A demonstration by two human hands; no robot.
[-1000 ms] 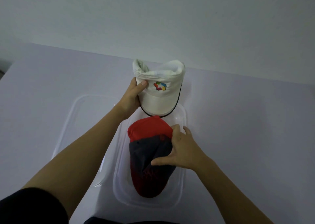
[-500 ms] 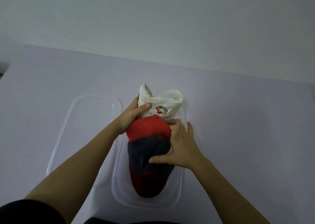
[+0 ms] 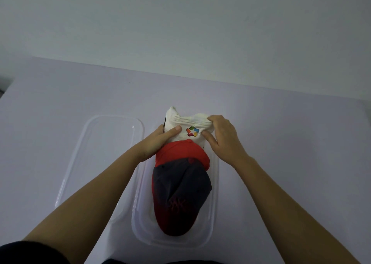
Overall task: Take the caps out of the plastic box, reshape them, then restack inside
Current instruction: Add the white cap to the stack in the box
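A clear plastic box (image 3: pixel 212 219) sits on the table in front of me. Inside it lies a dark navy cap with a red brim (image 3: pixel 180 195), and a red cap (image 3: pixel 180 153) is tucked behind it. At the far end of the box stands a white cap with a coloured logo (image 3: pixel 190 127). My left hand (image 3: pixel 158 143) grips the white cap's left side, thumb on its front. On the cap's right side, my right hand (image 3: pixel 222 137) pinches its top edge and front.
The box's clear lid (image 3: pixel 96 163) lies flat on the table just left of the box. The table is pale lilac and ends at a plain wall behind.
The white cap came down from above the box into its far end behind the red cap. My right hand left the navy cap and took hold of the white cap.
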